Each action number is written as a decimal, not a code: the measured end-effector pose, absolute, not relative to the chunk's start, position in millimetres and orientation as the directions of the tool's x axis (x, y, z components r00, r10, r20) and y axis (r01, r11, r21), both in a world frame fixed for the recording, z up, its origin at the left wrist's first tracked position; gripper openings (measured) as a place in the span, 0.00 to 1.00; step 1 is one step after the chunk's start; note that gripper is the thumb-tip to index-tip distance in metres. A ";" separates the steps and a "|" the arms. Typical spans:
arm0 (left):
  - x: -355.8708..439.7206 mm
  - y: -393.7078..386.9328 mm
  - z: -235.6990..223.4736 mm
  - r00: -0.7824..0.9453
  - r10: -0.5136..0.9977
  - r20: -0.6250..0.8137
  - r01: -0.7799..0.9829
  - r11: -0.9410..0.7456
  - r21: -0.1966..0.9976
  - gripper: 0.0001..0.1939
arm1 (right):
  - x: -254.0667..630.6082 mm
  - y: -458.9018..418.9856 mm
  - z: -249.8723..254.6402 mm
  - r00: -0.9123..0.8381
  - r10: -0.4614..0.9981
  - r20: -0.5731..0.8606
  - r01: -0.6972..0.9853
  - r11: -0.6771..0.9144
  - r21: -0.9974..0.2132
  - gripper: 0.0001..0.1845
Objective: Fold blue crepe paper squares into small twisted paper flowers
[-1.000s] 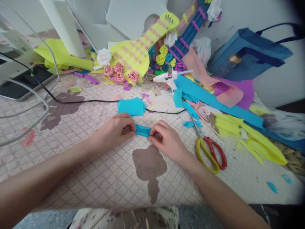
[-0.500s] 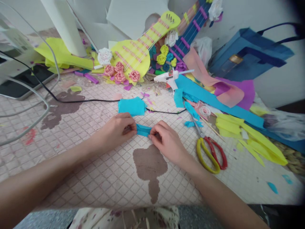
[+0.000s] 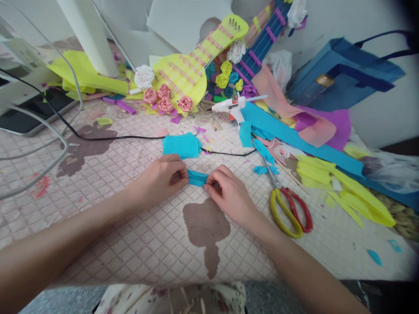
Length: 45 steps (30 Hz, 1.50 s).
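A small folded strip of blue foam (image 3: 197,178) lies on the quilted pink table cover (image 3: 137,235) between my two hands. My left hand (image 3: 162,179) pinches its left end with curled fingers. My right hand (image 3: 227,192) pinches its right end the same way. Just beyond the strip rests a flat blue foam square (image 3: 181,145). Both hands rest low on the cloth, near its middle.
Scissors with yellow and red handles (image 3: 288,209) lie right of my right hand. A white glue gun (image 3: 234,106) and its black cord (image 3: 108,138) lie behind. Yellow foam guitar (image 3: 190,69), foam roses, blue and yellow foam strips (image 3: 343,183), a blue bag (image 3: 340,74) and a phone (image 3: 29,115) crowd the back.
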<state>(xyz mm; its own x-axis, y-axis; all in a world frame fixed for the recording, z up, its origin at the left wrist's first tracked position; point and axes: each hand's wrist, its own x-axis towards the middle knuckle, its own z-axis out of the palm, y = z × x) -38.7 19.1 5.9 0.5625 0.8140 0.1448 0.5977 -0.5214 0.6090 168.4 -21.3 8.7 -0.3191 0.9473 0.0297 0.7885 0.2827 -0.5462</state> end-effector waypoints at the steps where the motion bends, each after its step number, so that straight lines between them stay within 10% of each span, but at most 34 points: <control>1: -38.8 18.9 5.8 0.561 0.815 0.144 0.600 -0.520 0.607 0.07 | 168.5 -21.3 8.9 -0.317 0.948 0.030 0.789 0.281 -0.546 0.05; 45: -35.7 20.3 8.7 0.535 0.840 0.090 0.640 -0.473 0.605 0.05 | 172.1 -19.2 5.7 -0.291 0.955 0.060 0.793 0.276 -0.544 0.07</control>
